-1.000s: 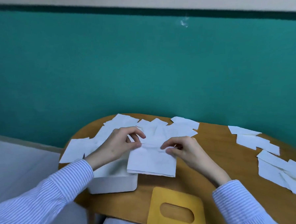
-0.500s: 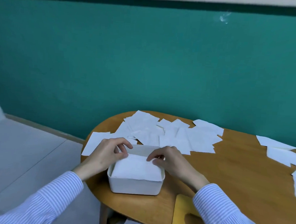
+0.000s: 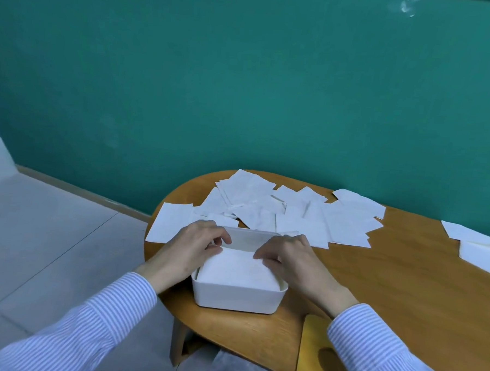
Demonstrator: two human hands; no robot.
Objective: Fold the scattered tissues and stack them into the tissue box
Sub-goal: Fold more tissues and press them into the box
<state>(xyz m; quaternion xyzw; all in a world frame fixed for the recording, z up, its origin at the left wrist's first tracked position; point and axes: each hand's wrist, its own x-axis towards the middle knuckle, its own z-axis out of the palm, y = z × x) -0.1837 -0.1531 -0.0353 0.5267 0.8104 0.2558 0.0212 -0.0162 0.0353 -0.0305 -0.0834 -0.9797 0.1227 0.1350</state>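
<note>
Table (image 3: 389, 278): wooden, rounded left end, set against a teal wall (image 3: 243, 86).
Box (image 3: 238, 297): white, open-topped, near the table's front edge toward its left end; upright, long side facing the camera.
Folded tissue (image 3: 239, 270): lies flat on top of the box's contents, level with or just above the rim; its near edge reaches the box's front wall.
Left hand (image 3: 191, 247): at the box's left end, fingers curled over the rim, thumb and fingertips touching the folded tissue's far-left corner. Pinch or mere press: cannot tell.
Right hand (image 3: 291, 258): at the box's right end, fingers bent down onto the tissue's far-right corner, palm over the right rim. Whether it grips the sheet or only rests on it: cannot tell.
Loose tissues (image 3: 279, 212): many flat white sheets overlapping in a heap behind the box, spread along the table's back edge; the nearest ones touch or pass behind the box's rear wall.
Overhanging sheet (image 3: 168, 222): leftmost of the heap, lies over the table's left edge.
Second group (image 3: 473, 242): a few more sheets at the right, well apart from the heap, cut off by the frame.
Lid (image 3: 314, 356): yellow, with an oval opening, at the front edge right of the box, partly hidden by the right sleeve (image 3: 371, 350).
Sleeves: both striped blue and white.
Floor (image 3: 36, 245): pale tiles, left of the table.
</note>
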